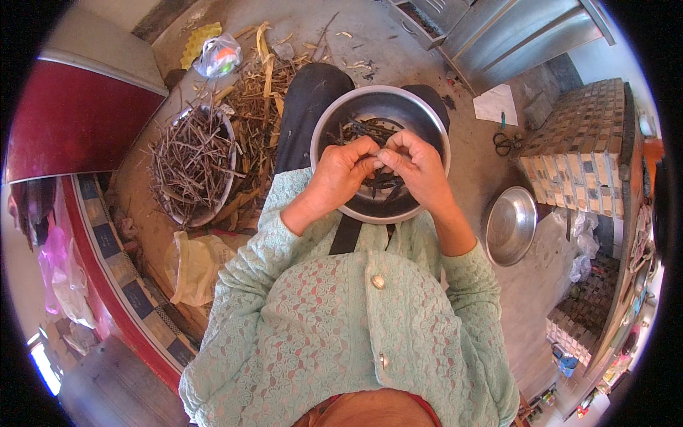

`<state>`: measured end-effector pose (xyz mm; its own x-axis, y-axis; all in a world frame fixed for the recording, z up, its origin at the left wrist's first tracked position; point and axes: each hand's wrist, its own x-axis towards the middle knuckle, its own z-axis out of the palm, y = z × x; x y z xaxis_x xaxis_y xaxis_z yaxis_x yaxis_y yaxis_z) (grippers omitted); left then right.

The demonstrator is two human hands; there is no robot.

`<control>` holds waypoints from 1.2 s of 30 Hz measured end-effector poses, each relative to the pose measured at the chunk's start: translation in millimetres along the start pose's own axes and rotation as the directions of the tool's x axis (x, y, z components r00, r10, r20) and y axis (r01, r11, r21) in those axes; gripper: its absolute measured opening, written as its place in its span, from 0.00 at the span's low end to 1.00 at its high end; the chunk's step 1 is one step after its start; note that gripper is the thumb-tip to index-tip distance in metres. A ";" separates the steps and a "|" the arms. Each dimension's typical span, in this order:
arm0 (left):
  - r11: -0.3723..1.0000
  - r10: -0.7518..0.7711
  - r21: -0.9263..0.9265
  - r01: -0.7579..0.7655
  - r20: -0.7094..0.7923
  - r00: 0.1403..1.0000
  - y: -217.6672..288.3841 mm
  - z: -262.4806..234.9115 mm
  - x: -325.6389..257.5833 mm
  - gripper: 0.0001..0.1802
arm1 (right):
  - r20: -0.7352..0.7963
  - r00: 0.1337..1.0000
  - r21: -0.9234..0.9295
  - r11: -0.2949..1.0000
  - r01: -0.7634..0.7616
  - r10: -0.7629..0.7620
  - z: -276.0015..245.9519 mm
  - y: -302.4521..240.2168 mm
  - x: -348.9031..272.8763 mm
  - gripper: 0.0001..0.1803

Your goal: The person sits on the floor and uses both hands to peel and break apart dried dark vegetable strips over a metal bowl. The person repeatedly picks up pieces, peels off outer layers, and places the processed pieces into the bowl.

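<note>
Home yard: concrete floor (498, 153), brick stove (583, 142), steel basin (510, 225).

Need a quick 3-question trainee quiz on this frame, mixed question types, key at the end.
1. True or false: the round steel bowl holding dark pods rests on the person's lap.
2. Which hand touches the small dark pod? A) left hand only B) right hand only C) both
3. Fill in: the heap of dry brown stalks lies on the person's ___ side.

Key: 1 true; 2 C; 3 left. The empty shallow steel basin sits on the floor at the right.
</note>
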<state>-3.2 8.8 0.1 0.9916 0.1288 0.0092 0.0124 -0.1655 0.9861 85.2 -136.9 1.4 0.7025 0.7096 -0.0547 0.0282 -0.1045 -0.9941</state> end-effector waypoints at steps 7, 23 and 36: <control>0.999 0.027 -0.021 -0.027 -0.017 0.999 -1.8 1.9 1.0 0.02 | 0.011 0.999 0.021 0.999 -0.041 0.040 0.8 -5.1 -0.6 0.10; 0.990 -0.080 -0.117 0.078 -0.012 0.997 -5.6 3.1 0.4 0.05 | -0.027 0.999 -0.141 0.989 0.038 -0.042 -0.6 6.1 1.2 0.12; 0.933 0.132 0.357 -0.047 -0.218 0.967 -4.5 9.8 -1.5 0.04 | -0.053 0.999 -0.138 0.990 0.005 -0.012 1.2 7.6 1.2 0.10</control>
<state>-3.5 -0.2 -6.0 0.9325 0.3159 0.1748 0.0112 -0.5091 0.8607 85.4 -136.1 -6.3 0.7388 0.6729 -0.0378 0.1291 -0.1964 -0.9720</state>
